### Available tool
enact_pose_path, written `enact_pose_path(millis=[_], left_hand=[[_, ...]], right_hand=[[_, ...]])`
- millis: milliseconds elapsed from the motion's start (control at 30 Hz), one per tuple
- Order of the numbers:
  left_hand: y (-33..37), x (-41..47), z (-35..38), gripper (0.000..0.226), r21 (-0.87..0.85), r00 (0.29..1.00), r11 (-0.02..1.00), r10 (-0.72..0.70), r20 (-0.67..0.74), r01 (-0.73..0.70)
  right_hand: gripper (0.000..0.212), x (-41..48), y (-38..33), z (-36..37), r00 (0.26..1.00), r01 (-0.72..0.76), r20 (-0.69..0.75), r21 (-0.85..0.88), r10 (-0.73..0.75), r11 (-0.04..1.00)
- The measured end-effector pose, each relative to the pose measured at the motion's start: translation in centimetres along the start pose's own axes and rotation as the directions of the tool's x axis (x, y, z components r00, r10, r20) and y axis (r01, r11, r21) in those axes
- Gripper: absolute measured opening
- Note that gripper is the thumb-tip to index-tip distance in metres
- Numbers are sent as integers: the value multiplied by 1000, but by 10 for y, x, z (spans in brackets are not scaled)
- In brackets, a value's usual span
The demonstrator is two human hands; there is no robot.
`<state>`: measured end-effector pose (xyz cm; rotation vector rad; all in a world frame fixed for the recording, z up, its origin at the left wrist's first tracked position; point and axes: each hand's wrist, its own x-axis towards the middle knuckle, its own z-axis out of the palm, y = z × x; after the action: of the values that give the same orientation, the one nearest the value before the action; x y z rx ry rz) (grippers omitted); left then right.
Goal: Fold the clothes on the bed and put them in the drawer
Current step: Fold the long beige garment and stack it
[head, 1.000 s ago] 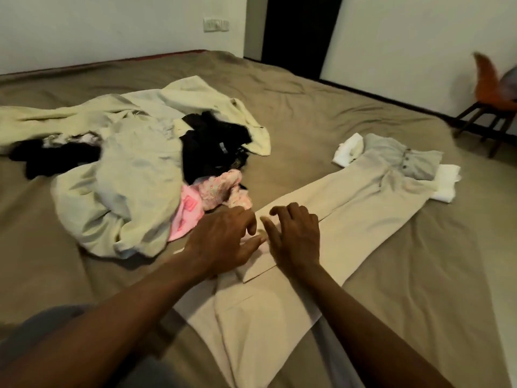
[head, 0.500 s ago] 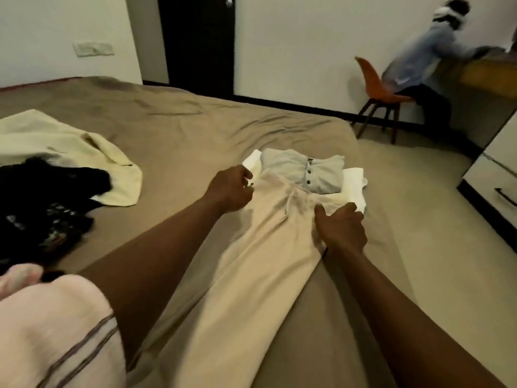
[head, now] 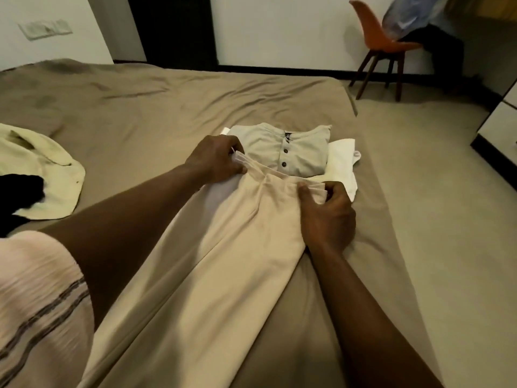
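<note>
Beige trousers (head: 212, 261) lie lengthwise on the brown bed (head: 167, 102), running from the near edge to the far end. My left hand (head: 215, 161) pinches the left corner of their far end. At the right corner, my right hand (head: 327, 214) pinches the gathered fabric. The far edge is lifted slightly between both hands. Just beyond it sits a folded grey buttoned shirt (head: 285, 148) on top of a folded white garment (head: 342, 163).
A pale yellow garment (head: 42, 175) and a black one (head: 19, 197) lie unfolded at the left. Right of the bed is open floor, with an orange chair (head: 383, 43) where a person sits, and a white drawer unit (head: 500, 119) at the right edge.
My view swung from the clothes pile to the far end of the trousers. Both hands moved from their near part to the far end and now pinch its corners.
</note>
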<state>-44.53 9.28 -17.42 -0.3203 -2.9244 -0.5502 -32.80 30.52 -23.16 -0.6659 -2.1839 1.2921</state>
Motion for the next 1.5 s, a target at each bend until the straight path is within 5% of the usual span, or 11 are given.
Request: enact_pose_path(millis=[133,267,467,633,733,867,933,1067,1233,1367,1500], left_hand=[[12,-23,-28,31,82,994,992,91,52,-95],[16,-53,-66,22,-76,1000,997,9,13,-8],[-18,-136,-107,18,-220,1000,975,11,-10,-13],[-57,-211,-83,28,187,990,974,109,90,-124],[-68,-232,-59,44,523,933,777,339,123,-351],[-67,-230,-55,25,565,816,650,573,75,-509],[-65,-229,-64,21,481,857,731,508,90,-484],[-63,-228,-81,44,345,906,852,299,299,-395],[-48,-189,-68,55,272,950,933,163,265,-236],[-32,-142,-52,75,336,893,906,91,441,-259],[-26,-102,-49,46,336,824,898,51,564,-285]], right_hand=[[50,0,-4,-12,982,-11,187,58,0,998],[30,-23,-24,-34,971,-30,236,291,-41,956],[11,-119,-37,-87,827,428,303,208,-474,879],[34,-176,3,-75,505,847,479,-118,-718,518],[47,-185,4,-62,454,890,539,-246,-710,383],[17,-183,-8,-57,494,869,451,-220,-743,444],[11,-180,-14,-62,507,848,441,-102,-741,520],[44,-172,-22,-72,532,774,566,-25,-630,632],[58,-124,-20,-56,782,597,554,-536,-284,597],[41,-79,-17,-43,697,516,714,-436,-65,738],[25,-51,-21,-38,667,516,727,-293,-163,805]])
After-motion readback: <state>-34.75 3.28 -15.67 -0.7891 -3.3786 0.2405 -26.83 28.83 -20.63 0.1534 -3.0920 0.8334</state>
